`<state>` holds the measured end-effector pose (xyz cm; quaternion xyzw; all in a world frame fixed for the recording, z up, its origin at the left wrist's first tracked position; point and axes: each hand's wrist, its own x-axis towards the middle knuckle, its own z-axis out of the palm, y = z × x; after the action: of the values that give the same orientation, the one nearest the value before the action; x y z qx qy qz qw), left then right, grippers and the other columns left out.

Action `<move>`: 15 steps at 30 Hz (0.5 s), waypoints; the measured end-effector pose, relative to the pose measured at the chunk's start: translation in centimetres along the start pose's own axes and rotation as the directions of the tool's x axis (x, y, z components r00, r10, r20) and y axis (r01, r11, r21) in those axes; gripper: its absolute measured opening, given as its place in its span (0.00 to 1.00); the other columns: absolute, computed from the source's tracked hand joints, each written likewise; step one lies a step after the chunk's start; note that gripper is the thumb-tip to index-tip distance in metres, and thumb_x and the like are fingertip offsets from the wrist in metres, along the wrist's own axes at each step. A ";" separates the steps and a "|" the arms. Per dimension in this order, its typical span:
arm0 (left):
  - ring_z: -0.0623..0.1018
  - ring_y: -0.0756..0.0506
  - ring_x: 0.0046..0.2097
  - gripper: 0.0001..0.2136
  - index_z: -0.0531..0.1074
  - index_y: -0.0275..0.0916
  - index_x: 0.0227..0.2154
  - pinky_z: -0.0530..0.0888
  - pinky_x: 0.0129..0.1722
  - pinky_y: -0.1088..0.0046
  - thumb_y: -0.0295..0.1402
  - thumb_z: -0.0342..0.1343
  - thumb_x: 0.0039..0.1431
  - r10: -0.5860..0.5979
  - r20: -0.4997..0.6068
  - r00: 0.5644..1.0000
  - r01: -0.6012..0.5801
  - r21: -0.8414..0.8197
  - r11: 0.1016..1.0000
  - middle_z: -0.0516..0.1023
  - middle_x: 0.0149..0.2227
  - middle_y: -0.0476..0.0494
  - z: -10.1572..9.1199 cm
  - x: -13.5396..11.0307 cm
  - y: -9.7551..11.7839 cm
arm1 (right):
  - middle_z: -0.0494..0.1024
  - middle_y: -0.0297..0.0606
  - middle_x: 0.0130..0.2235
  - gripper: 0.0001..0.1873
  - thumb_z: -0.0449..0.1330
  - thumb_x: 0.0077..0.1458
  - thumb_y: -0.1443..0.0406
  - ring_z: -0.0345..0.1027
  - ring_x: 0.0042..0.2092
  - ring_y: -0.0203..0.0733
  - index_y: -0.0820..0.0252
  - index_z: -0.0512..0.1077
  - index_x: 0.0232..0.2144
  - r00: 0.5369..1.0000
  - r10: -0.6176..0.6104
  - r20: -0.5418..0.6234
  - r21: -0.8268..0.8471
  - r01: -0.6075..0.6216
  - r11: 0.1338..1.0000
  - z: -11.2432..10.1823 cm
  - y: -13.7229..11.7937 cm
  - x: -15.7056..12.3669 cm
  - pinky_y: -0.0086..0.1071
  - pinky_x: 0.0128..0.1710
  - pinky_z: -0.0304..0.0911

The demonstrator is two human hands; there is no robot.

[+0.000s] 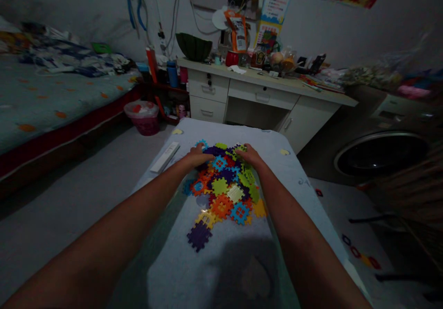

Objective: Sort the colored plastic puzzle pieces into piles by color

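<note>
A heap of colourful plastic interlocking tiles (pixel 219 187) lies on the cloth-covered table, in purple, orange, green, blue and yellow, with notched edges. At the far left of this heap is my left hand (pixel 199 157), its thumb and a finger spread apart over the tiles, near a blue tile (pixel 201 143). My right hand (pixel 252 156) touches the far right side, fingers apart beside green tiles (pixel 241 150). Some fingertips of both hands are hidden among the pieces. Closest to me, a purple tile (pixel 200 235) sticks out below a yellow one (pixel 206 218).
A white oblong box (pixel 165 157) rests by the table's left edge. Beyond stand a cluttered white desk (pixel 209 89) and a lined waste bin (pixel 142 120). A bed (pixel 62 97) is at left, a washing machine (pixel 374 133) at right. More plastic pieces (pixel 364 258) lie on the floor.
</note>
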<state>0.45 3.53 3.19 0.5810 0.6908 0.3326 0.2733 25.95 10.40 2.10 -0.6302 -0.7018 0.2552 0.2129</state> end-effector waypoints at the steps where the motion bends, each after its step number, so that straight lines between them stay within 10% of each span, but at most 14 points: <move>1: 0.78 0.34 0.47 0.33 0.68 0.40 0.48 0.73 0.40 0.65 0.45 0.67 0.35 -0.007 0.048 0.999 0.008 -0.025 1.000 0.78 0.47 0.36 0.2 0.2 0.4 | 0.71 0.56 0.56 0.38 0.61 0.49 0.47 0.68 0.55 0.55 0.63 0.64 0.57 1.000 -0.002 0.016 0.005 0.002 1.000 0.5 -0.4 -0.1 0.47 0.54 0.61; 8: 0.79 0.40 0.40 0.38 0.65 0.42 0.50 0.74 0.39 0.68 0.40 0.70 0.30 0.011 0.287 0.958 0.069 -0.265 0.962 0.80 0.34 0.49 0.6 0.9 2.1 | 0.76 0.43 0.49 0.27 0.64 0.47 0.55 0.71 0.50 0.46 0.57 0.69 0.49 0.997 0.032 0.067 0.262 -0.049 0.964 1.7 -3.2 -0.9 0.38 0.49 0.65; 15: 0.73 0.48 0.26 0.27 0.66 0.42 0.45 0.70 0.30 0.72 0.38 0.65 0.38 0.016 0.354 0.935 0.155 -0.448 0.881 0.70 0.22 0.57 1.6 0.8 2.8 | 0.76 0.30 0.35 0.26 0.63 0.44 0.57 0.72 0.34 0.40 0.52 0.65 0.47 0.983 -0.024 0.183 0.681 -0.108 0.724 1.8 -4.0 -2.1 0.34 0.36 0.69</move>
<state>3.26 4.83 4.33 0.5215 0.5511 0.3715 0.5350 21.99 7.86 3.22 -0.4966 -0.5587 0.5572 0.3615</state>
